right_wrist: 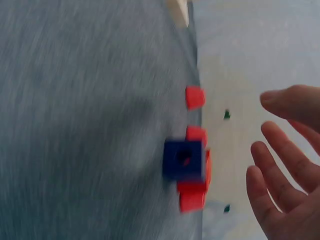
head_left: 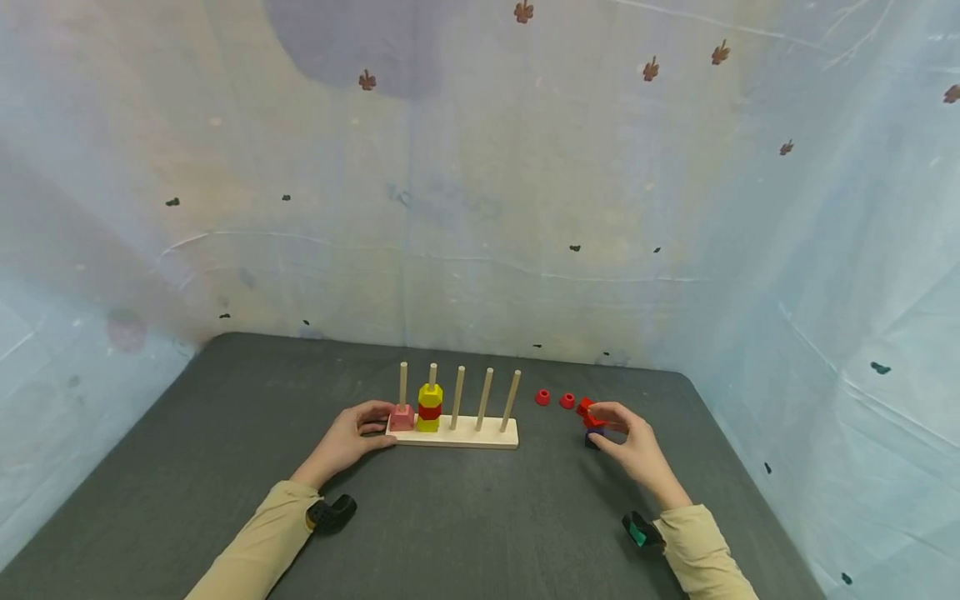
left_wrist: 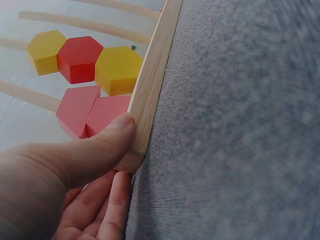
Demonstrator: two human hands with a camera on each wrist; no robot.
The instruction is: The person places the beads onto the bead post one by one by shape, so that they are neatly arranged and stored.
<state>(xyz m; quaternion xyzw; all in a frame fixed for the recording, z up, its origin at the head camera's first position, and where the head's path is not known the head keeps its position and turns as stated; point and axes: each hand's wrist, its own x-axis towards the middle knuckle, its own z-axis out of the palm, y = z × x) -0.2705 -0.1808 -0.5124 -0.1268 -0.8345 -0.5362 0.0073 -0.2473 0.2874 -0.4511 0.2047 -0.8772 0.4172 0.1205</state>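
Note:
My left hand (head_left: pixel 348 437) pinches the left end of a wooden peg board (head_left: pixel 483 440), its thumb on the near edge. Two pink blocks (left_wrist: pixel 107 112) sit on the leftmost peg, close by the thumb. The second peg carries a red hexagonal block (left_wrist: pixel 80 60) between two yellow hexagonal blocks (left_wrist: pixel 118 70). On the right, my right hand (head_left: pixel 633 446) reaches over a dark blue cube (right_wrist: pixel 182 160) with a hole in it. Its fingers are spread and relaxed, apart from the cube in the right wrist view. Red blocks (right_wrist: pixel 192 201) lie just behind the cube.
Two small red pieces with holes (head_left: pixel 542 397) lie between the board and the right hand. Three more upright pegs (head_left: pixel 485 400) rise from the board's right part. The dark grey table (head_left: pixel 450 533) ends at a pale patterned sheet (head_left: pixel 465 208) behind.

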